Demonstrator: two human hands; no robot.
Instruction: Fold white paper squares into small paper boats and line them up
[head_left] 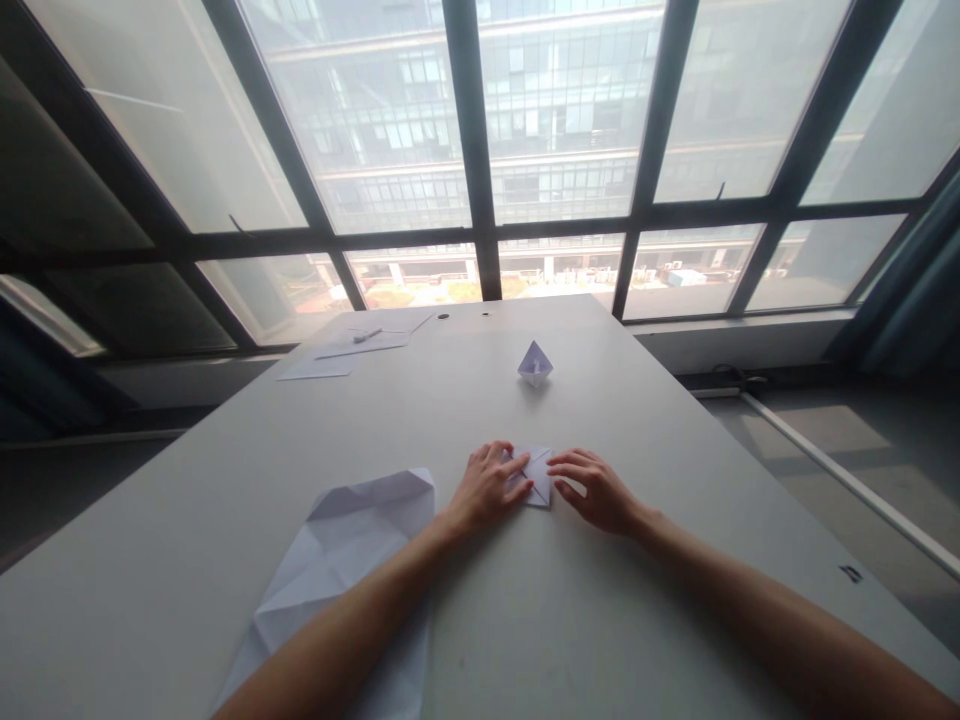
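A small square of folded white paper (538, 482) lies flat on the white table, its creases meeting near the middle. My left hand (491, 485) rests on its left part with the fingers spread, pressing it down and hiding that side. Just off the paper's right edge is my right hand (596, 490), fingers apart and curved, with nothing between them. Beyond both hands stands a folded paper boat (535, 364). A large creased sheet of paper (337, 560) lies to the left, partly under my left forearm.
Flat paper sheets (322, 365) with a small whitish object (367, 336) on top lie at the table's far left. The table (637, 620) runs up toward tall windows (559, 100). A small dark fitting (851, 574) sits near its right edge.
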